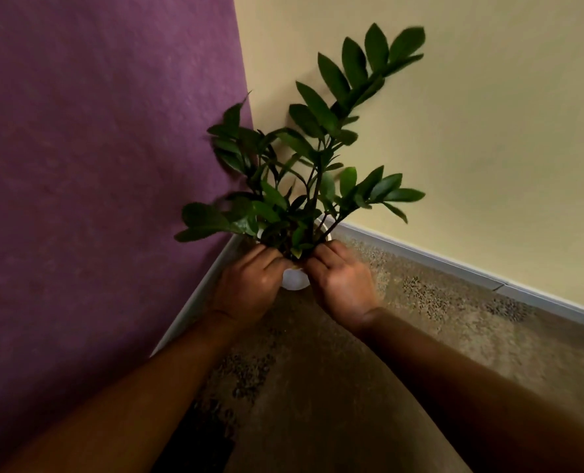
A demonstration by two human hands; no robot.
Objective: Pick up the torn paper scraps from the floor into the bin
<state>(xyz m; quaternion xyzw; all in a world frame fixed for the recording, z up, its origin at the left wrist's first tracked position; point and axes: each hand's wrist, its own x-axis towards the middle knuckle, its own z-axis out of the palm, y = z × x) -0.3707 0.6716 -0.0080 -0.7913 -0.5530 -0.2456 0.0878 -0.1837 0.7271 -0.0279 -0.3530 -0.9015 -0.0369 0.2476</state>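
A: Two hands on the plant pot (295, 279). Left hand (249, 285) holds the pot's left side, fingers curled over the rim. Right hand (340, 285) holds the right side the same way, fingers curled in at the stems.

B: Where does the pot sit?

A: Far corner of the floor (437, 336), where the purple wall (96, 165) meets the cream wall (471, 131). Pot is white, mostly covered by both hands. Can't tell whether it touches the floor or is lifted.

B: Plant?

A: Dark green leafy plant (304, 172), stems fanning up and out. Tallest stem leans right against the cream wall. Leaves on the left side are blurred.

B: Paper scraps? Bin?

A: Neither shows in the head view. Floor is speckled brown carpet, nothing white on it that I can make out.

B: Anything else?

A: Pale skirting board (454, 264) runs along the foot of both walls into the corner. Both forearms are bare, reaching in from the near edge of the floor.
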